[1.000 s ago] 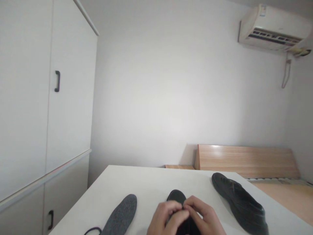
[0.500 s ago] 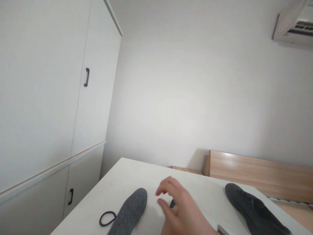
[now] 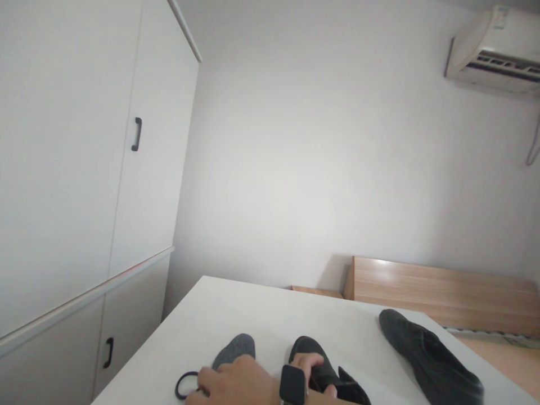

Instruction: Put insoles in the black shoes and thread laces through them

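While right hand apparently touches black loop, air-conditioner label illegible.

The person's right hand, in the lower part of the head view near 6 o'clock, is ungloved, its back broad and smooth, with softly rounded knuckles. At 3 o'clock from it, the wrist carries a smartwatch. Its face is an upright rectangle with rounded corners, and the screen is glossy black and unlit. A thin, pale grey rim catches light along the 3 o'clock side of the case. The strap is too little seen to describe. Beyond the watch, a strip of uncovered forearm shows. Between 1 and 2 o'clock from the watch, the partly hidden left hand is ungloved too.
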The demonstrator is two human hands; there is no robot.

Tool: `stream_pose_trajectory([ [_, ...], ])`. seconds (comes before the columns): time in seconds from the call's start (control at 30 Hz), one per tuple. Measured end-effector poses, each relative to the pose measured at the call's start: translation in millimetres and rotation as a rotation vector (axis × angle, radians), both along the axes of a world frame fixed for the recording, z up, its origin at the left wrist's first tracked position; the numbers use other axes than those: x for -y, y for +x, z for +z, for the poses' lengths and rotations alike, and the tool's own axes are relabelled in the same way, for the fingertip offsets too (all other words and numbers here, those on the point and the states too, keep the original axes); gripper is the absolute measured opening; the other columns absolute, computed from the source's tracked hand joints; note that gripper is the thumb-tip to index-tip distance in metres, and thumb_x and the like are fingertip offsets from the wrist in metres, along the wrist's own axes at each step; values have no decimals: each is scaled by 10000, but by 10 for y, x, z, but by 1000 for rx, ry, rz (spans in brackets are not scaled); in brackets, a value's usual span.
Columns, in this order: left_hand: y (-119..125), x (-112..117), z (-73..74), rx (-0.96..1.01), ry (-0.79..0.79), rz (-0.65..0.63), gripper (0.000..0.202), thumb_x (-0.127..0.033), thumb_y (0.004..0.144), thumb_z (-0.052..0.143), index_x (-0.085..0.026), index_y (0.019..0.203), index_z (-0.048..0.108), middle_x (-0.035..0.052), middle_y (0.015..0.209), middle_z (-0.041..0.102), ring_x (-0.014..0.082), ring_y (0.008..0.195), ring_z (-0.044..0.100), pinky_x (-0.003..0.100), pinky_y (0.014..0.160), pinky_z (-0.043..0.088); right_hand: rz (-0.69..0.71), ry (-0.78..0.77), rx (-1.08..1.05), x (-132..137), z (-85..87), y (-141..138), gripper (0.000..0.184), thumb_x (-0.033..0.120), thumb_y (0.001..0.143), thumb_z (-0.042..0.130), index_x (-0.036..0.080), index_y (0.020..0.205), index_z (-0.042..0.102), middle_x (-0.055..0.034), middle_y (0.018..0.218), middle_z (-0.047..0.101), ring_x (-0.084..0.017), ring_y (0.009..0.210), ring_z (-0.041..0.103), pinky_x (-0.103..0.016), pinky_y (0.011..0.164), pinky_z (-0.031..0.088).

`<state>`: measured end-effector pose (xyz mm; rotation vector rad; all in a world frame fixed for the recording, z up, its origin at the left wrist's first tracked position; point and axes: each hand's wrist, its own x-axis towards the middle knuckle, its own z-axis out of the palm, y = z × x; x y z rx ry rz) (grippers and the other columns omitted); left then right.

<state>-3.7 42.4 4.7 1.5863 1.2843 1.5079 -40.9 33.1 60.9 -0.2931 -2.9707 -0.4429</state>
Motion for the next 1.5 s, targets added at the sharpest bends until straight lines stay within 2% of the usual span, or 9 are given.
stream_pose_trajectory([
  [0.17,-262,-45,294,253,-37,-28,235,-344,807,641,-270,1015,721,98,1045,730,430,1239,502,588,931,457,-89,-21,-118,125,665,636,345,283,816,720,190,1109,562,-85,1174,656,-259,859,668,-399,687,581],
  [0.23,-418,22,411,445,15,-297,336,-396,735,747,-288,1051,711,55,1111,699,406,1325,435,562,1019,424,-79,-152,-288,127,803,1006,425,190,772,722,210,1154,537,-76,1298,604,-251,1029,632,-396,885,544],
  [0.4,-584,258,544,715,-78,-808,921,-453,545,929,-319,1371,548,62,1336,626,347,1319,506,461,1090,414,-65,-309,-360,182,795,1749,168,205,913,569,240,1076,587,-74,1313,617,-237,1156,549,-362,983,468],
  [0.5,-578,305,546,985,-89,-969,810,-467,673,875,-255,1385,552,110,1419,585,324,1379,459,438,1163,332,-61,-368,-316,238,698,1960,228,348,1015,413,242,993,614,-87,1261,657,-237,1062,591,-357,915,502],
  [0.9,-490,322,613,1114,-153,-639,392,-242,879,655,-218,1267,607,94,1107,755,269,1121,679,480,1129,398,-189,-595,-623,225,634,2046,348,260,992,420,242,765,684,-48,1107,740,-239,1120,608,-428,998,460],
  [1.0,-472,288,573,1143,-142,-656,389,-274,857,636,-175,1233,627,147,1233,714,260,1219,624,425,1174,334,-336,-687,-789,241,658,1933,206,295,936,533,256,1099,653,-83,1305,609,-241,1211,551,-428,1052,427],
  [1.07,-461,287,538,1151,-165,-699,396,-307,854,610,-183,1228,645,138,1351,649,263,1258,589,422,1165,338,-313,-790,-673,233,613,1793,609,327,768,733,236,1330,516,-124,1397,496,-268,1227,532,-405,1030,453],
  [1.27,-431,266,416,919,-118,-771,453,-476,889,601,-243,1274,646,71,1514,499,305,1394,434,436,1153,340,-443,-954,-623,226,587,1614,247,136,719,651,186,960,663,0,883,627,-165,809,584,-257,731,460],
  [1.5,-334,121,113,-150,128,-524,484,-681,801,638,-261,1006,764,103,1544,429,373,1436,353,513,1210,212,-743,-795,-648,303,850,2174,150,238,789,610,207,917,682,-2,807,669,-178,750,592,-250,665,456],
])
